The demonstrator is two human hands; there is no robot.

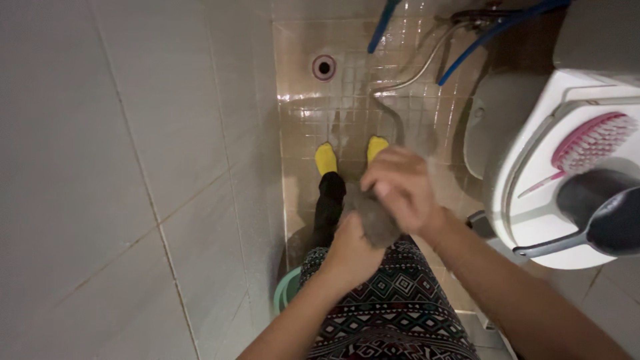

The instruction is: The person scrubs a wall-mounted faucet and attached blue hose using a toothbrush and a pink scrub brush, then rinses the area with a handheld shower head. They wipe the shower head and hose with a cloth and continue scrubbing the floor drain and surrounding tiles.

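Note:
Both of my hands meet over my lap on a small grey cloth point(377, 219). My left hand point(351, 252) grips its lower end from below. My right hand point(400, 187) is closed over its upper end, slightly blurred. Below the hands I see my patterned skirt point(393, 307), black leggings and yellow footwear point(326, 159) on the wet tiled floor point(347, 107).
A white tiled wall point(120, 167) fills the left. A floor drain point(324, 67) lies ahead, with a metal hose point(413, 73) and blue hoses point(480, 40) nearby. On the right stands a white toilet point(533, 220) holding a pink brush point(590, 143) and a dark pan point(600, 213). A green stool edge point(285, 290) shows under me.

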